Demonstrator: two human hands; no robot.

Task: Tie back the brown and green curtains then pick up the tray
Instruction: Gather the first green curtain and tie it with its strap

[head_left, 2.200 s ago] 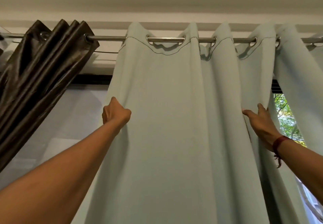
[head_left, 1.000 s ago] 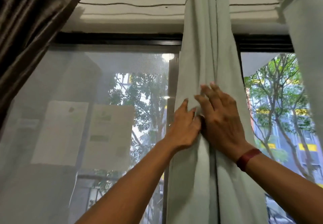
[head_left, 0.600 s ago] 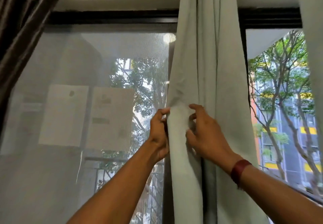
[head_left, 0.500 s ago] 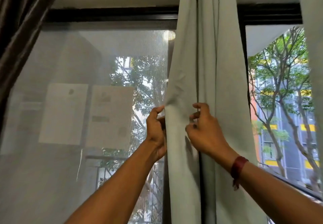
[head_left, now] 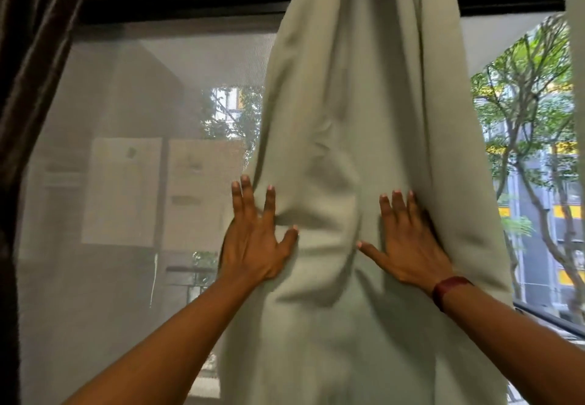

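Observation:
The pale green curtain (head_left: 348, 120) hangs bunched in the middle of the window, wider at hand height than at the top. My left hand (head_left: 256, 240) lies flat on its left edge with fingers spread. My right hand (head_left: 408, 243) lies flat on its right side, fingers spread, a dark red band on the wrist. Neither hand grips the cloth. The brown curtain (head_left: 34, 56) hangs gathered along the far left edge. No tray is in view.
A sheer grey mesh (head_left: 136, 167) covers the left part of the window. A dark window frame (head_left: 190, 6) runs across the top. Trees and buildings (head_left: 535, 139) show through the glass on the right. Another pale curtain edge (head_left: 577, 56) hangs at far right.
Both hands have let go of the curtain folds that they pinched and now press flat and apart on the cloth. The curtain has spread wider between them.

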